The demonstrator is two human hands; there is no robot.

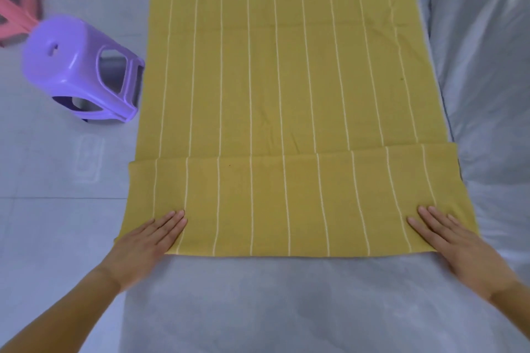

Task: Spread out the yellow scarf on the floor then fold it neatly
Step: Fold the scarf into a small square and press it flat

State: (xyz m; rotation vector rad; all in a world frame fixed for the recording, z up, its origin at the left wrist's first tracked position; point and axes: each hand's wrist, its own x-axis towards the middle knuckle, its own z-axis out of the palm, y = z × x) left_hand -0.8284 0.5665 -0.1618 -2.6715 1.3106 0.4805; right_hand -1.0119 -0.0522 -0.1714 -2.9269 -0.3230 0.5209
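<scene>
- Fingers of left hand (144, 241) and right hand (453, 241): straight, close together, pressing flat on yellow scarf (275, 80) fold, lower frame.
- Count: one scarf; two stools, purple stool (77, 69) and pink stool (17, 14), upper left.

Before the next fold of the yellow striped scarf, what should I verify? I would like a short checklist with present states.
1. Left hand flat on yellow striped cloth scarf, near left corner: ok.
2. Right hand flat on near right corner: ok.
3. First fold's edge straight: not ok, rises rightward.
4. Cloth ahead smooth: not ok, small creases.
5. Purple plastic stool clear of scarf: cannot tell.
6. Far end flat: cannot tell, out of view.
</scene>
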